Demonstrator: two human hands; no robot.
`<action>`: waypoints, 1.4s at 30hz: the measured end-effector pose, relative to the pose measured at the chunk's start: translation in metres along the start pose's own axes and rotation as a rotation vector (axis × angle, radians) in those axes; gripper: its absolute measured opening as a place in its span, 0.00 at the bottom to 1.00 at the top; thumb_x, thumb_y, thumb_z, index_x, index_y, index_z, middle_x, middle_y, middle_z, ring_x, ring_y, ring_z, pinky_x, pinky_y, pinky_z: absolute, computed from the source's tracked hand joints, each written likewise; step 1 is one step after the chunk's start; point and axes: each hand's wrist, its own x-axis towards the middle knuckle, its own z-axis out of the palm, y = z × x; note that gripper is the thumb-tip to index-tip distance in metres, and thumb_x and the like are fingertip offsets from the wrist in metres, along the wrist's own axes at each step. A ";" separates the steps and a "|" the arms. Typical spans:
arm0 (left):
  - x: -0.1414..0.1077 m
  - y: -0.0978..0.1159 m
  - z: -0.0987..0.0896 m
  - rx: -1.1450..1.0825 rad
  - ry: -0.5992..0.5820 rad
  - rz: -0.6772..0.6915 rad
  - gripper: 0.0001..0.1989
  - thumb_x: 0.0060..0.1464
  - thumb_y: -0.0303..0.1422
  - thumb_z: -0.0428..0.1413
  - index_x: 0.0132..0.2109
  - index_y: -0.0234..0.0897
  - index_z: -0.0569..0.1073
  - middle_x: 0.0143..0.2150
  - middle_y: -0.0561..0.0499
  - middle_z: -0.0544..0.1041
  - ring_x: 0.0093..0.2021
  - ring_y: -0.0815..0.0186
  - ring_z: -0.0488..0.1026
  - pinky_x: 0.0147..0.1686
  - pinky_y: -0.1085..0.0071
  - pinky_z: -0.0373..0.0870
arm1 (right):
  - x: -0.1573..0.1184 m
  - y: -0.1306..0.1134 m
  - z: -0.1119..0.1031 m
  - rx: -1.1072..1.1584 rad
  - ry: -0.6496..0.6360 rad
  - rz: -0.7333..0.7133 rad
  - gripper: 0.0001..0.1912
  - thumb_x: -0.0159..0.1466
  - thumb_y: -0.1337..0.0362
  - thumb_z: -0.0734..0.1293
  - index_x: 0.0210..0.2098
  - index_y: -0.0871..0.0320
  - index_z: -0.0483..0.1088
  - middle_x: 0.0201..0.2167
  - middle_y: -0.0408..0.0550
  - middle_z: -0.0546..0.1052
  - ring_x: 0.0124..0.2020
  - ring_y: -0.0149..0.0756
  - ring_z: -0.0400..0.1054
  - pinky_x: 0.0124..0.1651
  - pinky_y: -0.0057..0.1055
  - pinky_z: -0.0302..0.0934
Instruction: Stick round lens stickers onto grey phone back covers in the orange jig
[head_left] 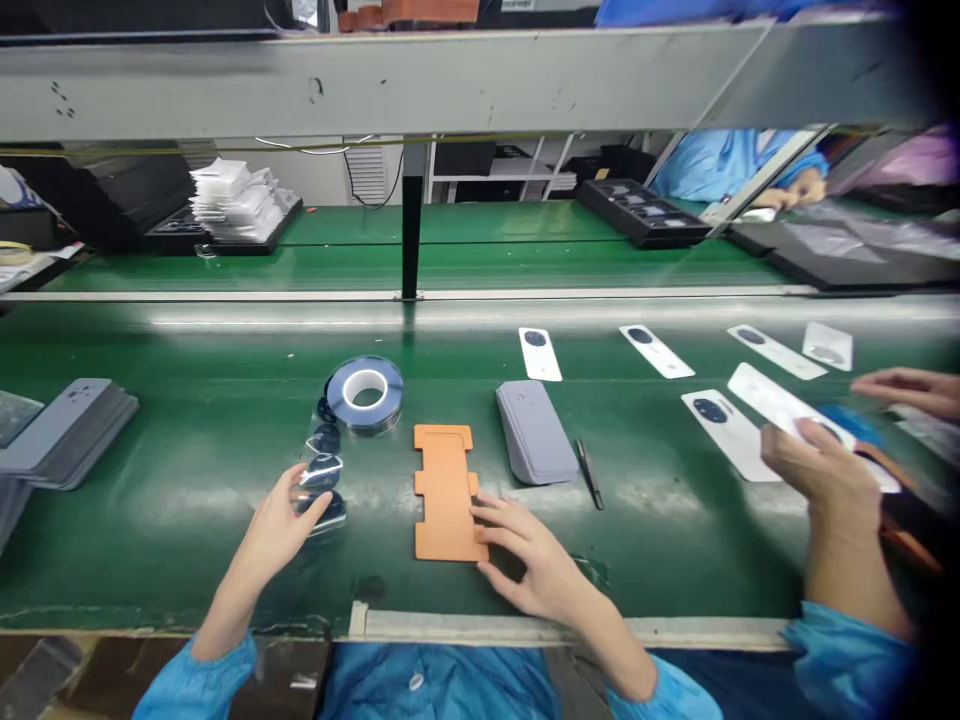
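My left hand [277,528] is at a clear strip of dark round stickers [325,470], its thumb and forefinger apart over the strip's near end. Whether the fingertips press on the film I cannot tell. The strip runs from a roll of blue tape [364,394] with a white core, lying flat. My right hand [529,555] rests its spread fingertips on the right edge of an orange notched plate [446,495], which lies flat on the green belt. Just right of the plate are a stack of grey phone-shaped panels [536,430] and dark tweezers [589,474].
More grey panels [64,430] are stacked at far left. White panels [656,352] with dark circles lie at right, where a co-worker's hand [825,465] holds a white panel [787,400]. A metal shelf beam [450,85] crosses above; a black post [411,235] stands behind.
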 end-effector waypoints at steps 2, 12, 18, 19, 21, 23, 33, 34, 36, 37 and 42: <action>-0.009 -0.010 0.002 -0.302 -0.034 -0.118 0.48 0.48 0.52 0.63 0.70 0.39 0.53 0.66 0.32 0.69 0.46 0.53 0.81 0.40 0.58 0.80 | 0.004 0.002 0.001 -0.008 0.051 0.011 0.03 0.64 0.64 0.69 0.35 0.54 0.76 0.47 0.56 0.81 0.58 0.51 0.72 0.60 0.53 0.66; -0.028 0.017 0.026 -0.867 -0.361 -0.225 0.31 0.43 0.44 0.71 0.52 0.35 0.77 0.50 0.39 0.82 0.48 0.53 0.81 0.42 0.65 0.79 | 0.098 -0.078 0.058 0.330 0.270 0.180 0.09 0.70 0.61 0.68 0.48 0.55 0.76 0.42 0.51 0.81 0.43 0.39 0.76 0.49 0.37 0.72; -0.024 0.018 0.033 -0.928 -0.355 -0.213 0.27 0.47 0.46 0.69 0.50 0.35 0.79 0.44 0.43 0.82 0.42 0.60 0.80 0.38 0.67 0.80 | 0.137 -0.091 0.079 0.344 0.049 0.170 0.15 0.70 0.65 0.67 0.55 0.56 0.74 0.47 0.52 0.77 0.49 0.40 0.71 0.53 0.40 0.70; -0.022 0.018 0.034 -0.932 -0.338 -0.227 0.27 0.48 0.50 0.67 0.49 0.34 0.80 0.42 0.43 0.81 0.39 0.61 0.79 0.36 0.67 0.80 | 0.138 -0.090 0.080 0.328 0.053 0.150 0.14 0.70 0.65 0.67 0.54 0.56 0.74 0.46 0.52 0.77 0.48 0.40 0.71 0.51 0.40 0.70; -0.018 0.020 0.037 -0.902 -0.301 -0.255 0.29 0.50 0.55 0.63 0.46 0.33 0.80 0.38 0.44 0.81 0.35 0.61 0.79 0.32 0.67 0.80 | 0.136 -0.087 0.082 0.296 0.097 0.099 0.12 0.69 0.67 0.67 0.52 0.57 0.76 0.45 0.52 0.78 0.45 0.41 0.70 0.48 0.40 0.70; -0.015 0.022 0.040 -0.824 -0.268 -0.248 0.30 0.51 0.57 0.61 0.44 0.32 0.80 0.36 0.45 0.81 0.33 0.61 0.79 0.30 0.68 0.79 | 0.133 -0.086 0.083 0.286 0.156 0.043 0.10 0.70 0.68 0.66 0.47 0.57 0.78 0.43 0.53 0.78 0.43 0.40 0.70 0.45 0.39 0.69; -0.023 0.040 0.047 -0.699 -0.193 -0.198 0.30 0.54 0.56 0.59 0.42 0.29 0.81 0.33 0.46 0.80 0.33 0.62 0.78 0.31 0.67 0.80 | 0.132 -0.077 0.075 0.268 0.146 0.062 0.11 0.68 0.68 0.67 0.49 0.56 0.77 0.41 0.53 0.76 0.40 0.41 0.70 0.41 0.37 0.69; -0.024 0.043 0.049 -0.696 -0.186 -0.204 0.30 0.53 0.56 0.59 0.41 0.29 0.81 0.33 0.45 0.80 0.33 0.61 0.78 0.31 0.67 0.80 | 0.132 -0.075 0.074 0.250 0.161 0.046 0.10 0.68 0.69 0.67 0.47 0.56 0.78 0.40 0.52 0.76 0.39 0.40 0.70 0.40 0.37 0.69; -0.026 0.049 0.051 -0.685 -0.169 -0.217 0.31 0.52 0.57 0.60 0.41 0.28 0.81 0.34 0.43 0.81 0.33 0.60 0.79 0.31 0.67 0.79 | 0.130 -0.073 0.072 0.248 0.190 0.027 0.08 0.68 0.69 0.67 0.42 0.55 0.79 0.37 0.51 0.76 0.38 0.40 0.69 0.39 0.36 0.68; -0.026 0.051 0.052 -0.676 -0.157 -0.224 0.31 0.52 0.57 0.60 0.41 0.28 0.81 0.35 0.42 0.82 0.34 0.59 0.79 0.31 0.67 0.78 | 0.129 -0.073 0.069 0.266 0.198 0.027 0.08 0.68 0.69 0.67 0.40 0.55 0.80 0.36 0.50 0.76 0.37 0.39 0.69 0.39 0.35 0.67; -0.022 0.046 0.042 -0.520 -0.028 -0.177 0.28 0.58 0.54 0.55 0.44 0.30 0.79 0.44 0.38 0.82 0.40 0.55 0.80 0.35 0.65 0.76 | 0.112 -0.062 0.046 0.613 0.120 0.156 0.05 0.65 0.65 0.69 0.35 0.55 0.80 0.27 0.45 0.75 0.27 0.33 0.68 0.32 0.30 0.65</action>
